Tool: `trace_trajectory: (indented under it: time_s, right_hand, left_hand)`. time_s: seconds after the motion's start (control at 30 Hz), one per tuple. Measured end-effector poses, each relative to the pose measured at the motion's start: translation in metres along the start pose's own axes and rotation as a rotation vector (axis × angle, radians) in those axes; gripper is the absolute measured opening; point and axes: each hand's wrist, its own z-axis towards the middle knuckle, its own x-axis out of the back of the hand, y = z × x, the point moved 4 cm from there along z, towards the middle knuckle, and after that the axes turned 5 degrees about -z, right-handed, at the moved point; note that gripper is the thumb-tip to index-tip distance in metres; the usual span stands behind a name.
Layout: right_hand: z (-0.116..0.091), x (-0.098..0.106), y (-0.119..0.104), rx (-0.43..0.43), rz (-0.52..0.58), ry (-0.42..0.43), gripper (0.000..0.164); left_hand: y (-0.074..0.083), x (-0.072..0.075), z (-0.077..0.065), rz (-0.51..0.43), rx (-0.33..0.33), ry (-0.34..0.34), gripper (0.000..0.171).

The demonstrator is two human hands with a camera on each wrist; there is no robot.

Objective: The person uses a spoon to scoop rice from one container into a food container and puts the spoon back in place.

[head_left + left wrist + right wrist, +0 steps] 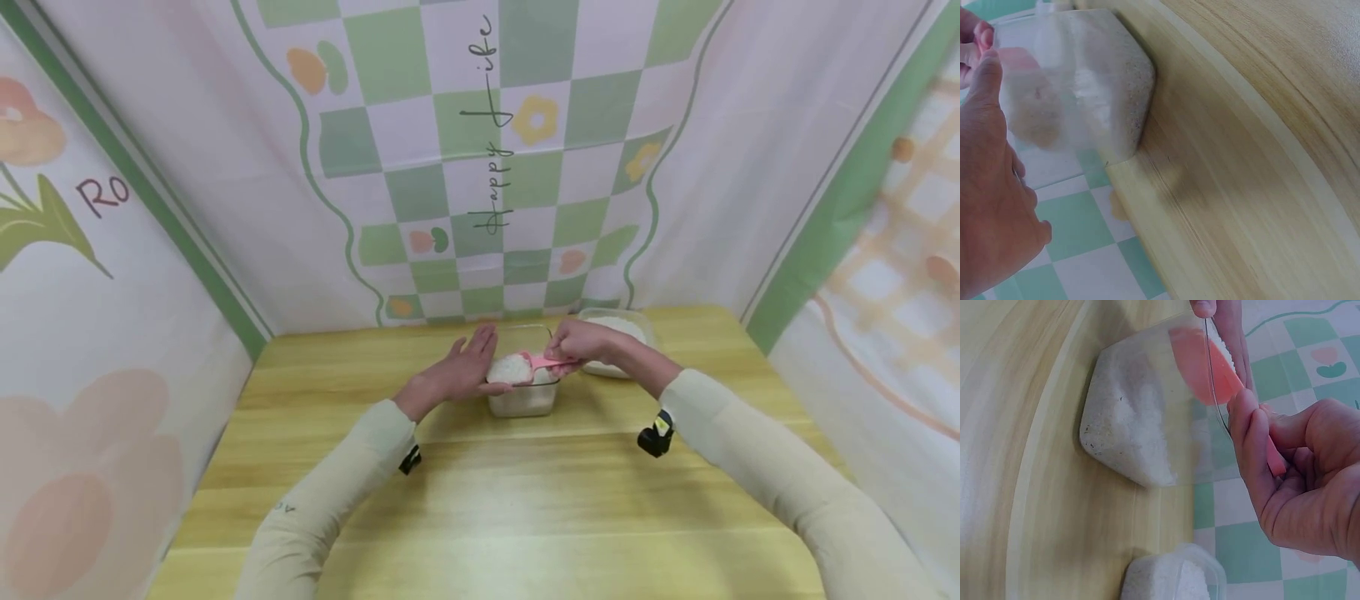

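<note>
A pink scoop point(1200, 365) heaped with white rice point(511, 369) is at the top of a clear rectangular container point(522, 406). My right hand point(579, 343) grips the scoop's handle, fingers curled round it, over the container's right side. At the left rim, my left hand point(467, 368) has its fingers straight beside the heaped rice, the thumb along the front rim. Through the clear wall in the right wrist view, more rice point(1125, 419) shows in the bottom of the container. The left wrist view shows the back of the left hand point(991, 181) beside the container point(1110, 81).
Behind the right forearm stands a second clear container point(649, 323) with white rice in it. Both containers stand on a wooden table point(480, 508). A checkered cloth point(457, 167) hangs at the table's back edge, with printed cloth walls at either side.
</note>
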Motion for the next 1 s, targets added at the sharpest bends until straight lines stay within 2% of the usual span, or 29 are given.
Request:
trace_trajectory:
  time_s: [0.43, 1.0]
  right_hand:
    - [-0.008, 0.008, 0.013, -0.011, 0.075, 0.032, 0.027]
    - [-0.023, 0.016, 0.015, 0.01, 0.167, 0.065, 0.03]
  left_hand:
    - [-0.001, -0.001, 0.001, -0.019, -0.01, -0.004, 0.101]
    - [-0.001, 0.001, -0.001, -0.029, -0.024, -0.018, 0.094]
